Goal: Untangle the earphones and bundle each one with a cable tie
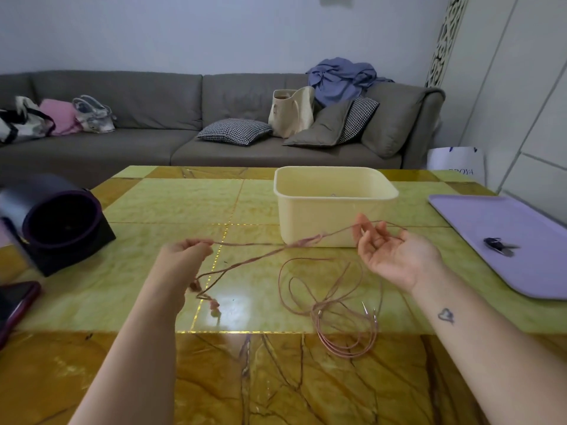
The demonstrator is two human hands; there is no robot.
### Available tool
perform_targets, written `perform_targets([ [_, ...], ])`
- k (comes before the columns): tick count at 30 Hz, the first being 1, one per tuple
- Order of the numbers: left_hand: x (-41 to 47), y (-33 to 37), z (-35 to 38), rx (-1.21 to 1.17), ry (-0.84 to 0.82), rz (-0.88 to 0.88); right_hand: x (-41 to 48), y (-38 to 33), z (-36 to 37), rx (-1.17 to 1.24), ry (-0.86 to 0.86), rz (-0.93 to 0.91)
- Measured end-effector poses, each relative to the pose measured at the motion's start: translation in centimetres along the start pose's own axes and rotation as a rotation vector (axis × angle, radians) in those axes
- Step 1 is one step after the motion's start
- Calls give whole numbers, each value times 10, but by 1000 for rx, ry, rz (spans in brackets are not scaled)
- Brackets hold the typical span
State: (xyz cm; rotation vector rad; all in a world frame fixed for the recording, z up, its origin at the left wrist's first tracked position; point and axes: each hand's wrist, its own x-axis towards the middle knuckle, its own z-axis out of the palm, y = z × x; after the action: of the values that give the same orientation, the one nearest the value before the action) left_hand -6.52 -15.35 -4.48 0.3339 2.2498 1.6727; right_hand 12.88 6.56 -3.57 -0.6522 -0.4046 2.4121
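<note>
Because a snarl only loosens when the strands on either side are drawn apart, the person holds the pink earphone cord [245, 243] stretched in the air above the table [153, 204], one end in each hand. The left hand [181, 256] is closed in a fist-like grip round its end, knuckles up. The right hand [395, 253] lies palm up with its fingers half curled, the cord running across the fingertips and on past them; it seems hooked or lightly pinched there rather than clamped, which would leave the fingers free to pick at the strands. The snarl [310, 239] hangs between the hands, nearer the right, just in front of the cream tub [306, 222]. From the left hand a length droops down to the earbuds [214, 306] close to the tabletop. Below the right forearm a loose coil [319, 314] of the same pink cord lies flat on the table with metal plugs [369, 312] at its edge, probably set aside to stay clear of the working stretch. A small dark item [500, 245] rests on the lilac tray [460, 216] to the right; whether it is the cable ties is unclear. Untangling looks unfinished, and nothing is bundled.
</note>
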Motion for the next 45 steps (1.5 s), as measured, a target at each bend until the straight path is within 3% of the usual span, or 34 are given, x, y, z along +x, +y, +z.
perform_targets([
  [3,-4,-1,4,124,28,12,-1,-6,2,109,-79,-7],
  [5,-4,-1,6,125,15,3,0,-9,4,-57,-64,-18],
  [7,-4,0,8,67,8,-38,-1,-9,6,-532,-72,-108],
  [11,2,1,1,-202,-64,-141,-5,10,6,-1936,-188,-408],
  [12,3,1,0,-268,-87,-157,-5,14,4,-2125,-189,-416],
  [14,3,3,-5,-442,-122,-208,-3,21,3,-2254,-174,-433],
  [16,4,1,-10,-644,-132,-274,-5,20,5,-2160,-164,-477],
  [21,9,-5,-10,-818,-104,-382,-4,14,10,-1493,-6,-655],
  [27,12,-12,-1,-535,-240,-297,-6,11,23,-539,-141,-356],
  [31,10,-14,0,-864,-389,-409,-15,1,30,-193,-220,-251],
  [35,11,-13,6,-965,-338,-455,-18,1,30,0,-252,-230],
  [41,12,-19,16,-1070,-132,-567,-19,9,29,38,-262,-164],
  [43,12,-15,18,-851,-128,-506,-21,13,31,22,-269,-135],
  [45,12,-12,23,-392,-74,-327,-24,18,35,0,-290,-107],
])
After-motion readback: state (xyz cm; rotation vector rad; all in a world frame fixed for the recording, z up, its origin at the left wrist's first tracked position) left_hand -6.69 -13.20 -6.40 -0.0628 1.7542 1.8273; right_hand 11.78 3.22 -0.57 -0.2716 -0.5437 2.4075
